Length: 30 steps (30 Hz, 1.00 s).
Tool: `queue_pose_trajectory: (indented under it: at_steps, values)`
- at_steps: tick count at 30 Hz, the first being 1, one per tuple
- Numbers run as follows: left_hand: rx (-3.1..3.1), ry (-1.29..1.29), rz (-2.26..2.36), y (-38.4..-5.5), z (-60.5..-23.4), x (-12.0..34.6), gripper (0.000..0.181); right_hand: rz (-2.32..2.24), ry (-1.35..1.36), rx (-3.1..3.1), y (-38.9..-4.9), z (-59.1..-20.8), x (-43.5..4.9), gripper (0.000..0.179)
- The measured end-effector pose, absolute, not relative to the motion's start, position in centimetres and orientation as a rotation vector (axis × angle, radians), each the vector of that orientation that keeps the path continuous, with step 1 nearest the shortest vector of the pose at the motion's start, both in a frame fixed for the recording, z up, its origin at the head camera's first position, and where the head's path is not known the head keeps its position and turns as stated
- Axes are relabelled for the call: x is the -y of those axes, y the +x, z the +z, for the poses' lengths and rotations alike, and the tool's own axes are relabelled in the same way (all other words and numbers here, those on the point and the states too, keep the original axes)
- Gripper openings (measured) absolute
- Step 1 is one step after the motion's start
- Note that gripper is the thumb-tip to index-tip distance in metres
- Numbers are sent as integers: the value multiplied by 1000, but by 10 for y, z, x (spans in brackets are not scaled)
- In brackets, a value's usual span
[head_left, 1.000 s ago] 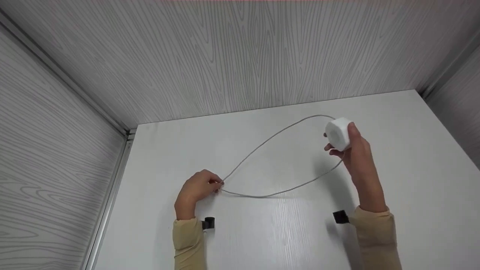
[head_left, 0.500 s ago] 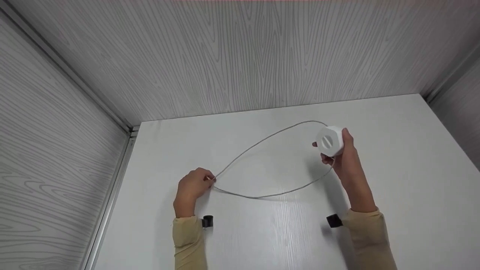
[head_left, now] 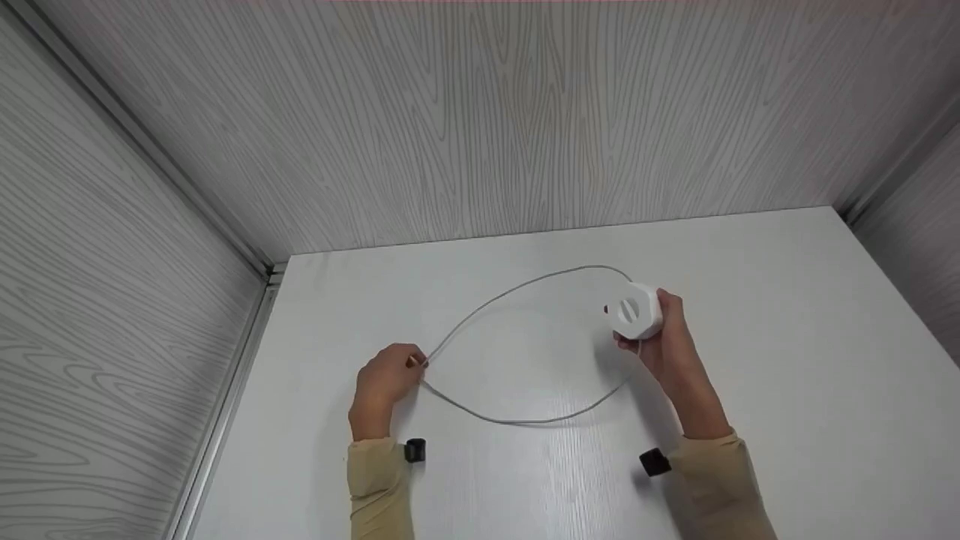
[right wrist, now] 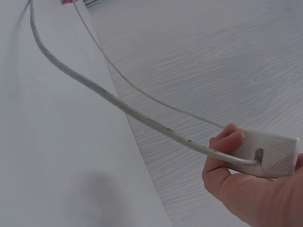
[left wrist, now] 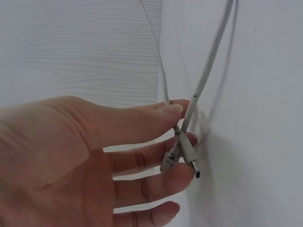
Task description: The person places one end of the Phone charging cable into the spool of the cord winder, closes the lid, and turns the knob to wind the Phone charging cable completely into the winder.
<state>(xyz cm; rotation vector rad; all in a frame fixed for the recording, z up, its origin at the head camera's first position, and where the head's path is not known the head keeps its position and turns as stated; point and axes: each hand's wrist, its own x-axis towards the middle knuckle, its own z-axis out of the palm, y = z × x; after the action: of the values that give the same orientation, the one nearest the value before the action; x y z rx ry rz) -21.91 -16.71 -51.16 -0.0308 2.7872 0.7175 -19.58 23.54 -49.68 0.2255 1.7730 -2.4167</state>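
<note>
A small white six-sided case [head_left: 634, 311] is sitting in the person's right hand [head_left: 667, 349], above the right half of a white table [head_left: 525, 480]. Its front face, with a bar across a round centre, is facing the head camera. The right hand is gripping the case, its fingers curling around it. The right wrist view is showing a dotted side wall with a slot, where one length of a thin pale cable [head_left: 525, 283] is coming out; a second length is leaving the other side.

The two lengths are bowing apart into a wide loop and meeting at the left hand [head_left: 388, 375], well apart from the case. Here the thumb and forefinger are pinching the cable close to its ends, the other fingers bending loosely below. A plug [left wrist: 188, 149] is showing its metal tip past those fingers, and a second pale end piece [left wrist: 169, 161] is lying beside it, partly hidden.

Tan sleeves [head_left: 375, 480] are covering the forearms, a small black block [head_left: 415, 450] jutting out at each wrist. Grey wood-grain panels [head_left: 510, 112] are rising behind the table and at both sides.
</note>
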Motion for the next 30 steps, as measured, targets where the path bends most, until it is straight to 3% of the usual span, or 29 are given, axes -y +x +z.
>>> queue_pose_trajectory:
  at_steps: [9,16,22,30]
  values:
    - [-2882,-17,664,-212,-507,147,39,-2469,240,-1495,-191,-521,-231,54]
    - [-2959,523,875,-192,-481,78,33,-2517,252,-1273,-192,-532,-218,49]
    - [-2945,1009,953,-188,-486,34,29,-2582,238,-1131,-191,-534,-190,43]
    - [-2990,1239,1016,-189,-498,22,24,-2560,134,-1137,-187,-534,-159,39]
